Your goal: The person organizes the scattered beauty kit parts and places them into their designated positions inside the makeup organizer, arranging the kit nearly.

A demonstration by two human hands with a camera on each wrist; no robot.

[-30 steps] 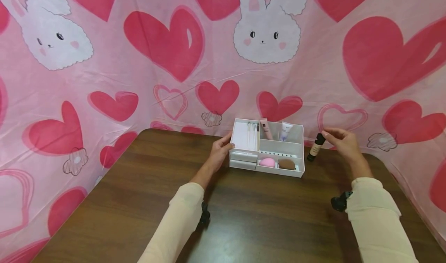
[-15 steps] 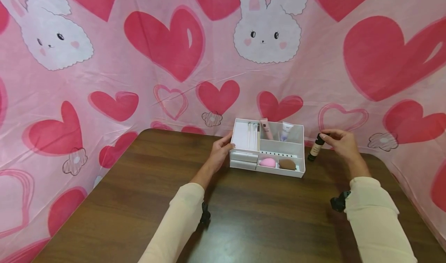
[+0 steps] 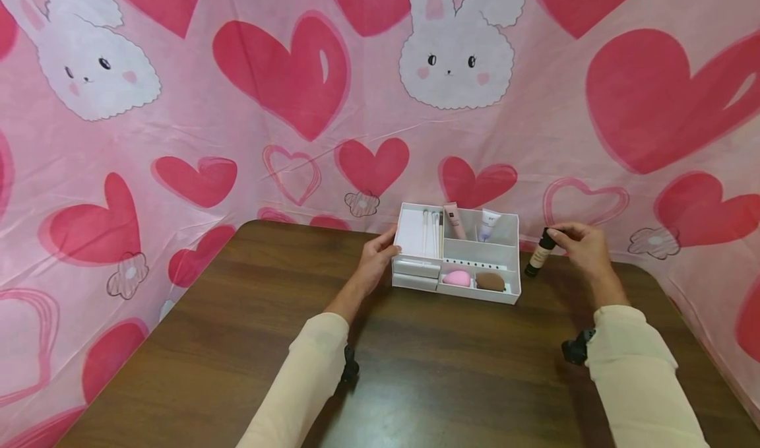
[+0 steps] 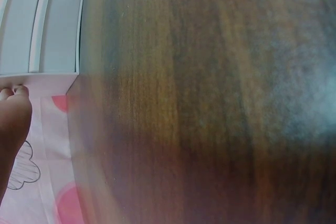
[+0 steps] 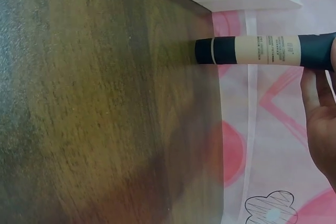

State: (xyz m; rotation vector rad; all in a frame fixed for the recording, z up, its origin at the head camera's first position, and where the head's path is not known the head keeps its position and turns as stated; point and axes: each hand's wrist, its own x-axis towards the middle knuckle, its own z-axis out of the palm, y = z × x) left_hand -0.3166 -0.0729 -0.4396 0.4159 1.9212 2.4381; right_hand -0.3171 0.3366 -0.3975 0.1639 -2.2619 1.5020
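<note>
In the head view, a white makeup organizer stands near the table's back edge. My left hand holds its left side, thumb at the rim; in the left wrist view the fingers meet the outer side wall below two drawer fronts. My right hand pinches the black cap end of a beige-and-black foundation tube, just right of the organizer. The tube leans, cap up, its black lower end close over the table. The right wrist view shows small print on its beige part.
The organizer contains several thin brushes, a pink tube, a white tube, a pink makeup sponge and a brown makeup sponge. Behind the brown wooden table hangs a pink cloth with hearts and rabbits.
My right fingers have settled slightly further over the tube's cap, and the tube has turned a little. The left hand and the organizer stay in place.
</note>
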